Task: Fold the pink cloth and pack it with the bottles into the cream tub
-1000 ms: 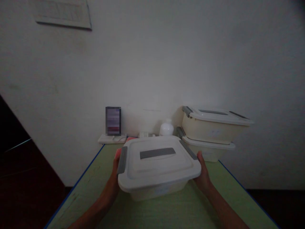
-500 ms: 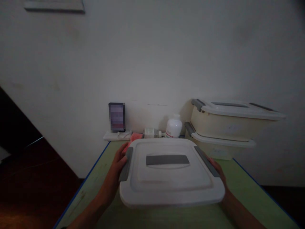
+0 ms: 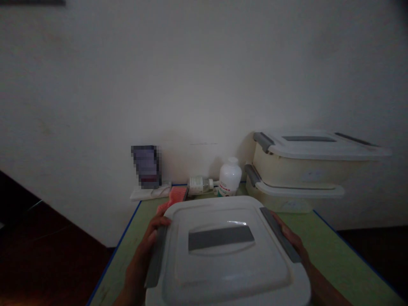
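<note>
Lidded box (image 3: 229, 274), 1: at the near part of the desk (image 3: 338, 253); resting or raised, unclear from where I stand. Left hand (image 3: 152, 233) and right hand (image 3: 295, 240): grip around its 2 opposite sides. Step in hand: 2-handed holding. Next move, I judge, calls for even support. Stacked boxes (image 3: 299, 170), 2: right rear.

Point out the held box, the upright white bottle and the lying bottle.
Held box (image 3: 225, 262): head view, the lid.
Upright white bottle (image 3: 230, 175): head view, the body.
Lying bottle (image 3: 197, 185): head view, the label.
</note>
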Demonstrator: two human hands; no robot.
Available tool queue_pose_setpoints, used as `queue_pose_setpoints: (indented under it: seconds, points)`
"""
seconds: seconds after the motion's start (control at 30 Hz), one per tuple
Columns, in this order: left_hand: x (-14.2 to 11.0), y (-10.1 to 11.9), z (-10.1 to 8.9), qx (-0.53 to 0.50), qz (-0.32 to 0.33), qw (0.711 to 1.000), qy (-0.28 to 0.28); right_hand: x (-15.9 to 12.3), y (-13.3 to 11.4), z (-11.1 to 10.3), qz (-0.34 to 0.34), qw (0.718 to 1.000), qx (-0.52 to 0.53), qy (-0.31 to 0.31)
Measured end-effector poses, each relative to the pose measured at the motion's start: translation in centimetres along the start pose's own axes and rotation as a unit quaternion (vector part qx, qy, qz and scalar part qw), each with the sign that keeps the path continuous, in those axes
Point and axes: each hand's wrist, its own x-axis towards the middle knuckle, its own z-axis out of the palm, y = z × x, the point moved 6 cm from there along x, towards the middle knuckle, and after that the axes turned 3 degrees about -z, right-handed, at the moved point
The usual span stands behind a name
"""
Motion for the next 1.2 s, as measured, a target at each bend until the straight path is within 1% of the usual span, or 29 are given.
queue_pose_setpoints:
  seconds: [0.03, 0.07, 0.1, 0.13, 0.17, 0.23, 0.27, 0.33, 0.4, 0.47, 0.53, 0.67, 0.77, 0.83, 0.97, 1.03, 1.1, 1.2]
  points:
    - [0.9, 0.7, 0.1, 0.027, -0.002, 0.999, -0.025, 0.7, -1.0, 0.2, 0.004, 0.999, -0.042, -0.034]
    - [1.9, 1.6, 0.3, 0.077, 0.004, 0.995, -0.06, 1.3, -2.0, 0.6, 0.018, 0.993, -0.09, -0.08]
    - [2.9, 2.4, 0.8, 0.145, -0.001, 0.982, -0.117, 1.9, -3.0, 1.0, 0.043, 0.98, -0.149, -0.124]
    - [3.7, 3.2, 1.4, 0.205, -0.005, 0.962, -0.181, 2.4, -4.2, 1.4, 0.066, 0.959, -0.219, -0.17]
    - [4.4, 4.1, 1.9, 0.244, 0.002, 0.941, -0.232, 2.7, -5.2, 2.1, 0.086, 0.929, -0.277, -0.229]
    - [5.5, 5.6, 2.6, 0.283, 0.018, 0.913, -0.292, 3.0, -7.2, 3.3, 0.117, 0.862, -0.357, -0.34]
    - [5.8, 6.1, 2.8, 0.286, 0.032, 0.908, -0.305, 3.4, -8.2, 3.7, 0.108, 0.839, -0.399, -0.353]
    - [6.0, 6.6, 3.1, 0.285, 0.053, 0.909, -0.298, 4.1, -9.5, 4.3, 0.084, 0.816, -0.462, -0.335]
    - [5.6, 6.5, 3.2, 0.295, 0.071, 0.915, -0.264, 4.5, -9.9, 4.9, 0.063, 0.806, -0.497, -0.316]
    - [5.0, 6.3, 3.1, 0.316, 0.083, 0.917, -0.23, 4.5, -9.5, 5.3, 0.049, 0.792, -0.523, -0.31]
    - [4.6, 6.1, 3.2, 0.329, 0.092, 0.916, -0.211, 4.2, -8.9, 5.4, 0.048, 0.778, -0.55, -0.3]
    - [4.9, 6.2, 3.6, 0.326, 0.093, 0.92, -0.198, 3.5, -8.1, 4.9, 0.075, 0.761, -0.588, -0.264]
    - [5.4, 6.2, 3.6, 0.323, 0.088, 0.924, -0.187, 3.2, -7.9, 4.8, 0.068, 0.746, -0.614, -0.248]
    - [5.5, 6.0, 3.4, 0.335, 0.09, 0.921, -0.177, 3.0, -7.8, 5.0, 0.066, 0.746, -0.616, -0.245]
    - [5.0, 5.9, 2.0, 0.387, 0.12, 0.899, -0.165, 2.8, -8.2, 5.1, 0.074, 0.767, -0.601, -0.212]
    - [4.7, 5.3, 1.0, 0.423, 0.097, 0.884, -0.175, 2.8, -8.3, 5.0, 0.079, 0.771, -0.598, -0.204]
    - [4.2, 4.9, 0.2, 0.445, 0.07, 0.873, -0.186, 2.9, -8.4, 5.0, 0.073, 0.77, -0.597, -0.215]
    - [3.7, 4.7, -0.4, 0.463, 0.046, 0.867, -0.178, 3.1, -8.4, 5.0, 0.065, 0.767, -0.591, -0.24]
